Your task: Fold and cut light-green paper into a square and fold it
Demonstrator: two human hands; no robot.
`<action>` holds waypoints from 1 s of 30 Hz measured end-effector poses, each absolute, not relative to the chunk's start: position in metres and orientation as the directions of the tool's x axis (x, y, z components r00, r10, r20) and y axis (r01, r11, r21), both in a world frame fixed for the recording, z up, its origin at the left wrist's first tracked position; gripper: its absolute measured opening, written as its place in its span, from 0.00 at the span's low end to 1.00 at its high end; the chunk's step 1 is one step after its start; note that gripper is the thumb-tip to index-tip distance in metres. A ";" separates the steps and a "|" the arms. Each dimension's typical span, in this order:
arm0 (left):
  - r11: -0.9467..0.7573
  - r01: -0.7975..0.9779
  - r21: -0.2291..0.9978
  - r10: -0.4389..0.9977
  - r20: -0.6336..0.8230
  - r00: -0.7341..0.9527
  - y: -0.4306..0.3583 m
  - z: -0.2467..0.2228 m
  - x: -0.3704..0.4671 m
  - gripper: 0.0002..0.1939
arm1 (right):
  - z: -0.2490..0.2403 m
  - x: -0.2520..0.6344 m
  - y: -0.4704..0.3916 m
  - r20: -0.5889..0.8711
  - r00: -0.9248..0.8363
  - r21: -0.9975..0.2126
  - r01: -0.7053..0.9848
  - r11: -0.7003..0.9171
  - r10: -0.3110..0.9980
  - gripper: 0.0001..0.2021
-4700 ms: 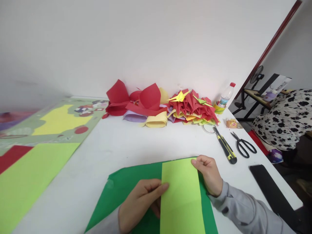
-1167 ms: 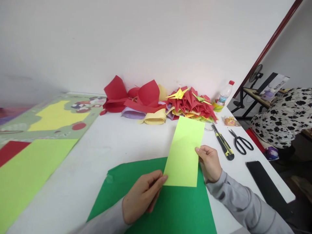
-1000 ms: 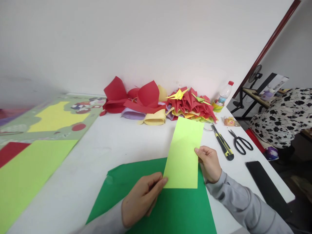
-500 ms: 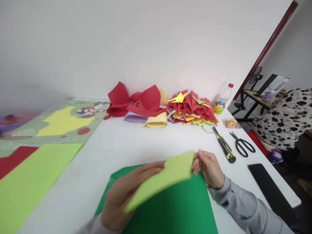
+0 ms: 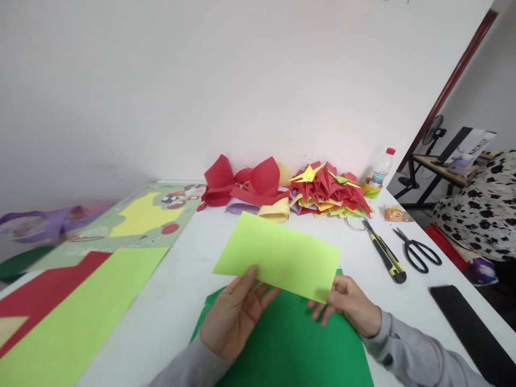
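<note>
A flat, rectangular sheet of lime-green paper (image 5: 282, 252) is held up between both hands, tilted toward me. My left hand (image 5: 237, 312) grips its lower left edge, thumb on the front and fingers behind. At the lower right corner, my right hand (image 5: 350, 303) pinches the same sheet between thumb and fingers. Beneath the hands lies a larger dark green sheet (image 5: 298, 344) on the white table, partly covered by them.
Red folded paper pieces (image 5: 266, 177) and a pile of paper cranes (image 5: 326, 188) line the wall. A utility knife (image 5: 385, 252), scissors (image 5: 417, 250) and a black strip (image 5: 471, 328) lie at right. Coloured sheets (image 5: 100, 301) cover the left. A bottle (image 5: 379, 172) stands behind. A person's patterned clothing (image 5: 484, 204) shows at far right.
The lime-green sheet has been raised and turned, so its broad face now shows. My left hand has turned palm up under its edge. The view has shifted slightly left.
</note>
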State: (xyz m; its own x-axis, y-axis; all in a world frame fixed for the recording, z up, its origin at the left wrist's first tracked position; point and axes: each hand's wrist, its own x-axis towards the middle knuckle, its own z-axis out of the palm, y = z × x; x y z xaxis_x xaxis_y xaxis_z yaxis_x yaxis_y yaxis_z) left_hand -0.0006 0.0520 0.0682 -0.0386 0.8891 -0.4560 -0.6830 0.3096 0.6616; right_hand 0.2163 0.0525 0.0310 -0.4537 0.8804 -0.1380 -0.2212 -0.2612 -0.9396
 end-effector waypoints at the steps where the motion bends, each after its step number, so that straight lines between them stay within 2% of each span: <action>1: 0.332 -0.686 0.647 0.883 -0.469 -0.016 0.051 0.067 0.001 0.11 | 0.030 0.216 0.053 -0.179 -0.422 -0.948 -0.166 -0.270 0.889 0.27; 4: 0.376 -0.694 0.614 0.866 -0.500 0.027 0.051 0.064 0.002 0.10 | 0.029 0.216 0.054 -0.250 -0.289 -0.955 -0.083 -0.284 0.924 0.25; 8: 0.323 -0.698 0.639 0.867 -0.496 -0.053 0.057 0.063 -0.002 0.11 | 0.032 0.219 0.057 -0.264 -0.166 -0.957 -0.081 -0.280 0.950 0.26; 19: 0.215 -0.611 0.762 0.858 -0.446 -0.255 0.070 0.062 -0.015 0.14 | 0.035 0.222 0.061 -0.191 -0.084 -0.981 -0.007 -0.193 0.978 0.26; 26: 0.221 -0.541 0.811 0.893 -0.391 -0.221 0.075 0.055 -0.020 0.04 | 0.032 0.226 0.064 -0.116 0.015 -0.992 -0.043 -0.115 0.993 0.24; 30: 0.203 -0.493 0.846 0.919 -0.339 -0.203 0.076 0.052 -0.023 0.10 | 0.032 0.227 0.065 -0.100 0.034 -0.993 -0.063 -0.098 0.994 0.24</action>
